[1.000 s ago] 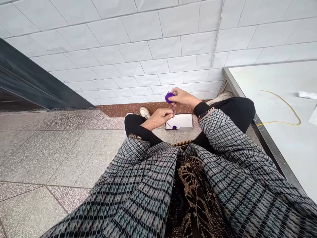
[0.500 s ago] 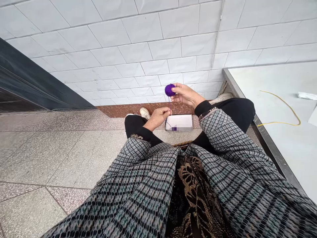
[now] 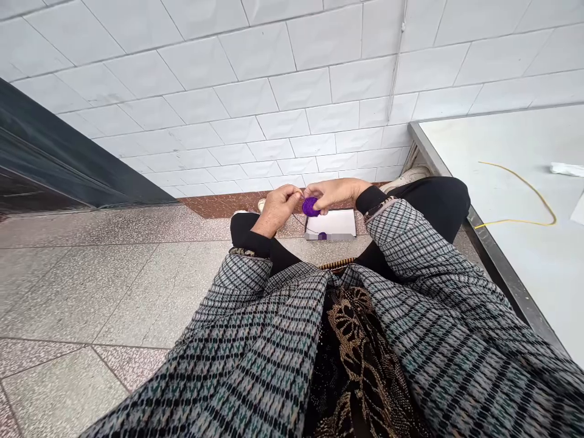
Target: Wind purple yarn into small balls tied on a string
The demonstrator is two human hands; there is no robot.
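A thin, curvy yellow string is lying on a flat white table with a grey metal edge, near a small crumpled white thing, and a white tiled wall is standing behind.

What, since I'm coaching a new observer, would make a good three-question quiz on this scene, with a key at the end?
1. Multiple choice. Which hand's grip holds the larger purple yarn ball?
A) left
B) right
C) both

2. True or false? The yellow cord lies on the white table.

3. Fill the gap: the inside of the dark-edged shallow box is mainly ____ in colour.

Key:
1. B, the right hand.
2. True.
3. White.
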